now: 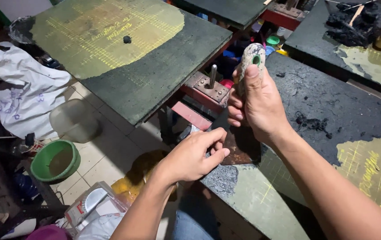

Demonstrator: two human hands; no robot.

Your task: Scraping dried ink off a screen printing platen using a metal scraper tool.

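Observation:
My right hand [257, 104] grips a dirty grey handle-like tool [251, 60] with a green spot near its top, held upright above the worktable's left corner. My left hand [195, 153] is lower, its fingers pinched on a small pale piece at the edge of a dark brown metal sheet [241, 149] that lies on the table corner. A red metal fixture [206, 91] with a steel pin [212, 75] standing up from it sits just left of my right hand.
A dark work board with a yellow grid [124, 49] stands to the left, a small black lump [127, 39] on it. My own table [332, 111] is smeared with black residue. On the tiled floor are a green bowl [56, 160], a clear tub [75, 120] and a white cloth [21, 89].

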